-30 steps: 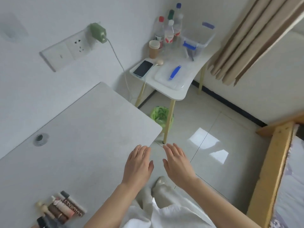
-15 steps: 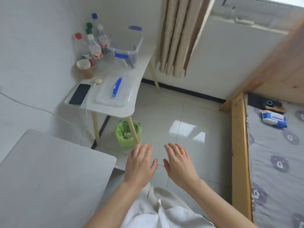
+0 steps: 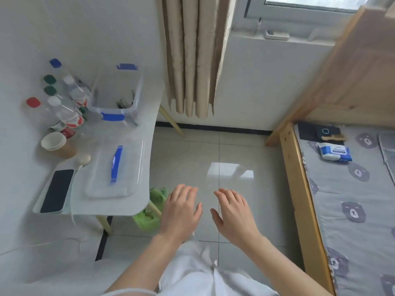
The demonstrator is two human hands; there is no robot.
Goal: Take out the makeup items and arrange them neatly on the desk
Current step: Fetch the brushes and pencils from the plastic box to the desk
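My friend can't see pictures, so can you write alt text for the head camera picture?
Two empty hands, the left hand and the right hand, reach forward with relaxed fingers over a shiny tiled floor. To the left, a small white table holds a clear storage box, its lid, bottles, paper cups and a phone; a bed is on the right.

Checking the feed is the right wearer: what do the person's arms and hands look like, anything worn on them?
Both forearms are bare, no sleeves in view. The left hand and right hand wear no gloves; no rings, watch or bracelets are visible. White clothing shows below, between the arms.
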